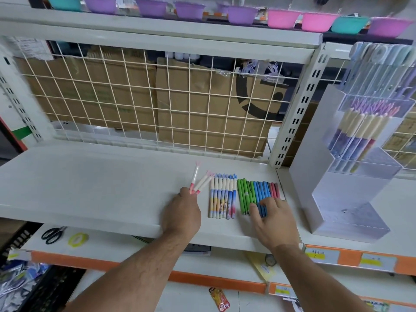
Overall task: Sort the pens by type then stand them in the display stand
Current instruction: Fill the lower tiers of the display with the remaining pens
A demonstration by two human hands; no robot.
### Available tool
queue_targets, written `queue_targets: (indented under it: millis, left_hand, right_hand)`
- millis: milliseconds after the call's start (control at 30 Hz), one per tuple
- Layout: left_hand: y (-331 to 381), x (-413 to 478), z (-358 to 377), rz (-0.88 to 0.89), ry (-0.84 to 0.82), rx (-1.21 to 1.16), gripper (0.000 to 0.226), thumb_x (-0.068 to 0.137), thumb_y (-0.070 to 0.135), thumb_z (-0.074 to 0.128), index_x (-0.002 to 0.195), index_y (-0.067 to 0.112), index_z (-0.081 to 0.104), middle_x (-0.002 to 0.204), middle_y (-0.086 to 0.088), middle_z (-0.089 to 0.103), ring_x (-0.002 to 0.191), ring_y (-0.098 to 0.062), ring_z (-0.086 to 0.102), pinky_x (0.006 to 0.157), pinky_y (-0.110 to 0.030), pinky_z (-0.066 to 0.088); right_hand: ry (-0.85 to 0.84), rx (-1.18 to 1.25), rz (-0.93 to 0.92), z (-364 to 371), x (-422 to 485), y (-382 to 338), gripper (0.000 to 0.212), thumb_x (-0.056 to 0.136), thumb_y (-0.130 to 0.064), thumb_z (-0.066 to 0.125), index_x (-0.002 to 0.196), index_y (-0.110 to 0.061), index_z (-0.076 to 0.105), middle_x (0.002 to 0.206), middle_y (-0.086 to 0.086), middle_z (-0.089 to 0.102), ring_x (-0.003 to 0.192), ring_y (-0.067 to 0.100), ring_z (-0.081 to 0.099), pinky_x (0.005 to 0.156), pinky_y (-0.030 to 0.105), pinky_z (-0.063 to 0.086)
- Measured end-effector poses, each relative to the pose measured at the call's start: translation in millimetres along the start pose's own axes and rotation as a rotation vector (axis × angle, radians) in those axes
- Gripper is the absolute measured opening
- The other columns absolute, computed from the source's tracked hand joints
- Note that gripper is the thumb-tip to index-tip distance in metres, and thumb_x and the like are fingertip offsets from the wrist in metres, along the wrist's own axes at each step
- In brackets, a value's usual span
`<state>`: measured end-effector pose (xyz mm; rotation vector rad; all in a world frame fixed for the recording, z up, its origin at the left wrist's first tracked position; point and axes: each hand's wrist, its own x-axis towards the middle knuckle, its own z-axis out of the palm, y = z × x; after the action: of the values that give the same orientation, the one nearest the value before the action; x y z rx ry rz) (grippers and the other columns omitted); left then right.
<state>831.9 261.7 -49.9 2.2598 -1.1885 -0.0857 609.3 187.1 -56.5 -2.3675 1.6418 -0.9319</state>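
On the white shelf [90,188] lie sorted rows of pens: cream-capped patterned pens [221,197], green pens [244,194], blue pens [262,192] and a few pink-red pens [275,189]. My left hand [183,212] grips two pink-and-white pens [198,180] by their lower ends, fanned upward just left of the patterned row. My right hand [273,219] rests with spread fingers on the lower ends of the blue and pink-red pens. The tiered clear display stand [351,176] is at the right, its upper tiers holding pens and its lowest tier bare.
A wire grid [157,100] with cardboard boxes behind backs the shelf. Coloured bowls [243,14] line the top shelf. On the lower shelf lie scissors [53,234] and a yellow tape roll [77,239]. A red packet [219,299] lies below.
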Motion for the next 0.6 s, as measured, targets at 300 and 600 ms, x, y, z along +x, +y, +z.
queue_targets:
  millis: [300, 600]
  left_hand:
    - [10, -6, -12, -0.002, -0.048, -0.451, 0.028, 0.105, 0.033, 0.04, 0.079, 0.025, 0.045, 0.07, 0.002, 0.059, 0.059, -0.014, 0.055, 0.046, -0.028, 0.037]
    - [93, -36, 10, -0.004, -0.269, -0.773, 0.023, 0.103, 0.031, 0.046, 0.089, 0.021, 0.061, 0.077, -0.001, 0.066, 0.072, -0.021, 0.064, 0.068, -0.041, 0.053]
  right_hand:
    - [-0.051, 0.059, -0.007, -13, 3, -12, 0.027, 0.094, -0.04, 0.056, 0.103, -0.018, 0.069, 0.094, -0.004, 0.063, 0.089, 0.015, 0.052, 0.08, 0.032, 0.045]
    - [-0.251, 0.818, 0.308, -52, 18, -38, 0.021, 0.088, -0.025, 0.072, 0.073, -0.011, 0.07, 0.06, -0.003, 0.059, 0.057, 0.008, 0.052, 0.055, 0.019, 0.045]
